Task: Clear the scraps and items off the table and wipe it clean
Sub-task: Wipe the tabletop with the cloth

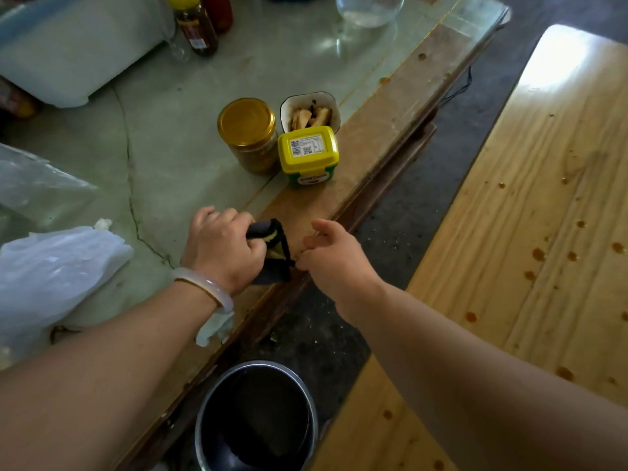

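**Sweeping scraps off the bench edge**

The left hand point(224, 246), wearing a pale jade-coloured bangle point(207, 287), is clamped on a dark, folded wiping cloth point(272, 253). The cloth is pressed to the wooden edge strip of the glass-topped bench point(373, 137), and yellowish scraps show in its folds.

The right hand point(334, 258) is at 3 o'clock from the cloth, at the bench edge, with its fingers curled under and thumb raised. Judged purpose: to cup and catch what the cloth pushes over. Its fingertips are hidden, so it cannot be told whether they pinch the cloth corner or hold anything.

A round stainless-steel pot point(256, 416) stands on the floor at 6 o'clock, below the edge, probably to receive the scraps.

Items not yet cleared:
- At 12 o'clock, grouped closely together: a gold-lidded glass jar point(249, 134), a yellow-lidded square plastic tub point(308, 154) and a small white bowl of food pieces point(311, 112).
- At 9 o'clock: a crumpled white plastic bag point(57, 277).
- Under the left wrist: a crumpled tissue point(214, 329).
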`<state>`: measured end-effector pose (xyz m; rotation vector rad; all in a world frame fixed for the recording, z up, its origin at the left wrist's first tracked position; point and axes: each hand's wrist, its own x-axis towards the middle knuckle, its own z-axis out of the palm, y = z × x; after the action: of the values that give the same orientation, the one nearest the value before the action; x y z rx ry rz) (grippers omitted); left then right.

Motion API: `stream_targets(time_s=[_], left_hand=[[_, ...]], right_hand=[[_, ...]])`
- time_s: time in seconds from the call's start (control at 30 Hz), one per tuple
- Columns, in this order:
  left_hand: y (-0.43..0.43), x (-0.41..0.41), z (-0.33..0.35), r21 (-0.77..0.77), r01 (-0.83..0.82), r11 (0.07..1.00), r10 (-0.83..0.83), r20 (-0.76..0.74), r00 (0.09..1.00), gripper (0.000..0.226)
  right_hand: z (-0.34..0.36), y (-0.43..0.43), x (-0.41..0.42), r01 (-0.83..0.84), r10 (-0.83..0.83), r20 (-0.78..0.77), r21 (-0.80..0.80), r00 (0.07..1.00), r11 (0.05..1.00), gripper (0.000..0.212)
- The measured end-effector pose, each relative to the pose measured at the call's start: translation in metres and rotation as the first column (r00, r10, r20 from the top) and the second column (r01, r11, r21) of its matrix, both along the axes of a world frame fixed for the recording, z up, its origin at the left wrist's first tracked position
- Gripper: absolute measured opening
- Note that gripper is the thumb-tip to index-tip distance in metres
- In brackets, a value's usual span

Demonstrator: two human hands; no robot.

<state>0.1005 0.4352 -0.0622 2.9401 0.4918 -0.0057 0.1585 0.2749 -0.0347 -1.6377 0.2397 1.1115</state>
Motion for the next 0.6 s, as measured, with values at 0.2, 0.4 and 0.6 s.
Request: stream_targets(time_s=[0.2,0.4,0.6], left_hand=[[-0.046,-0.001,0.054,-0.538,-0.063,0.841,0.233,0.255,0.939,0.018],[-0.093,-0.003,0.100,-0.689,-0.108,0.717,0.326,0.194,0.925,0.021],[-0.149,-0.031,0.133,-0.907,-0.210,0.366,0.314,-0.092,0.945,0.060]], right_hand=[[0.029,-0.030,-0.018,-0.061,0.046,0.110,0.131,0.993,0.989,0.073],[0.058,-0.077,-0.031,0.207,-0.201,-0.050,0.301,0.978,0.931,0.040],[0.093,-0.133,-0.042,0.389,-0.338,-0.203,0.332,0.919,0.859,0.024]])
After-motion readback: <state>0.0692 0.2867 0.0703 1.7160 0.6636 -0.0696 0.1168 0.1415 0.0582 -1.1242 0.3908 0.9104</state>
